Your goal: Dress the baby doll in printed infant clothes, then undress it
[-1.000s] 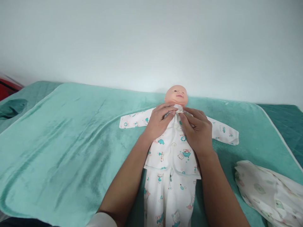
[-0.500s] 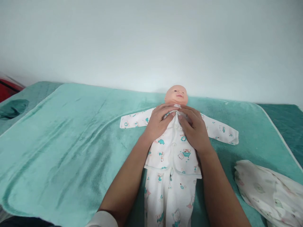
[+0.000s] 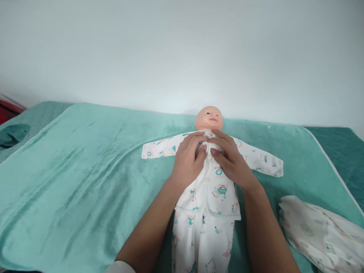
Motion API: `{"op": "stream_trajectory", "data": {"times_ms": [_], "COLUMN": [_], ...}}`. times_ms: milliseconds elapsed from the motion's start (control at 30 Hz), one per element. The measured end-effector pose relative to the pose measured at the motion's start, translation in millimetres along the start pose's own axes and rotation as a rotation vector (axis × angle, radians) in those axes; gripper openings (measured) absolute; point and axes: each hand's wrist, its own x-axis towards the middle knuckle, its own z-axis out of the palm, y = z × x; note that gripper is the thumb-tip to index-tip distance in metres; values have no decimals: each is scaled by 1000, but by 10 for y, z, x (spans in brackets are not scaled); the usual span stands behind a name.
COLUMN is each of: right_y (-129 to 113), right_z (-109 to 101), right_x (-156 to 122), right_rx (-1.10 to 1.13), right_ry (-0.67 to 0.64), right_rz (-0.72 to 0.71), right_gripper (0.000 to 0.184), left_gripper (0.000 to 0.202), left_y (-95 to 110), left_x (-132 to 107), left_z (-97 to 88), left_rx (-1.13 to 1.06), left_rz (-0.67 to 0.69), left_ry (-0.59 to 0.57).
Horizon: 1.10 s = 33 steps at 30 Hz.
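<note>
A baby doll [image 3: 209,115] lies on its back in a white pajama top [image 3: 223,203] with teal and pink prints and matching pants [image 3: 214,246]. Both sleeves stretch out to the sides. Across the doll's left-hand chest as I see it lies my left hand [image 3: 189,157], fingers extended and thumb apart at the button line. My right hand [image 3: 230,157] rests opposite, its fingers spread over the chest with the tips at the front opening below the collar. A button [image 3: 207,179] shows below my hands. The fingertips of both hands almost meet; neither visibly pinches the cloth.
A teal blanket [image 3: 85,170] with soft folds spreads under the doll. At right lies a bundled white printed cloth [image 3: 318,231]. Behind rises a pale wall [image 3: 182,53]. A red object [image 3: 8,112] shows at the far left edge.
My hands have slid slightly down the chest from the collar, so more of the doll's neck and collar shows. The view has shifted a little.
</note>
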Motion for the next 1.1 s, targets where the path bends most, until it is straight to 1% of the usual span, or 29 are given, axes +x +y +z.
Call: {"op": "stream_trajectory", "data": {"times_ms": [167, 333, 467, 567, 633, 700, 867, 1000, 1100], "right_y": [-17, -20, 5, 24, 31, 31, -9, -60, -92], "right_z": [-29, -51, -54, -41, -27, -13, 17, 45, 63], "right_x": [-1, 1, -1, 1, 1, 0, 0, 0, -12], "right_rx": [4, 91, 178, 210, 243, 261, 203, 164, 163], "right_ry": [-46, -55, -54, -51, -53, -35, 65, 114, 126], "right_rz": [1, 51, 96, 59, 32, 11, -5, -91, -52], "right_gripper": [19, 12, 11, 13, 14, 15, 15, 10, 8], "left_gripper": [7, 11, 10, 4, 5, 6, 6, 5, 5], "left_y": [37, 58, 55, 31, 11, -8, -51, -86, -103], "left_x": [-10, 22, 44, 65, 82, 96, 91, 77, 74], "left_z": [-10, -23, -95, -170, -205, -219, -204, -201, -194], "left_rx": [-40, -56, -103, -149, -172, -192, -285, -348, -344], "left_rz": [-50, -60, -98, -67, -46, -42, -66, -52, -28], "left_ry": [-41, -84, -199, -297, -343, -353, -330, -319, -303]}}
